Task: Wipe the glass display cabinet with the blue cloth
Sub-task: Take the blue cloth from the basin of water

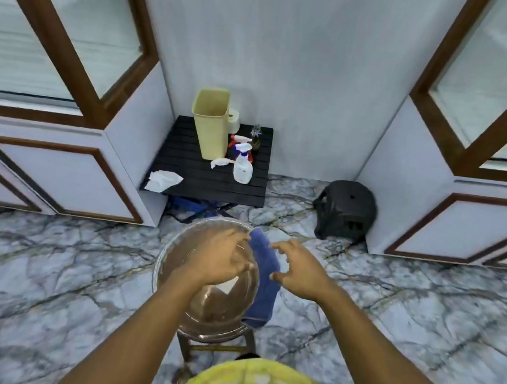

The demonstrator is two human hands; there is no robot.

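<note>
Cabinet: glass display cabinet (57, 40) stands to the left, with a matching unit on the right. Nothing touches either pane, so wiping appears not yet begun.
Step in hand: judged to be fetching the cloth, ahead of any wiping.
Low table: black slatted table (189, 181) sits in the corner between the units, carrying a yellow bin (211, 123) and a spray bottle (242, 166).
Bowl: clear glass bowl (160, 263) sits on a wooden stool (248, 342) directly below the observer.
Cloth: blue cloth (261, 288) is draped over the bowl's right rim and hangs down outside it.
Left hand: left hand (218, 261) is above the bowl, fingers loosely bent and blurred, nothing visibly held.
Right hand: right hand (296, 270) is just right of the cloth, fingers (280, 245) hooked and spread wide from the thumb, holding nothing.
Cloth relative to fingers: it lies between the two hands. The right thumb tip overlaps its edge, but contact cannot be confirmed.
Next move: likely calls for closing on the cloth, lifting it clear without tipping the bowl, then carrying it up to a pane.
</note>
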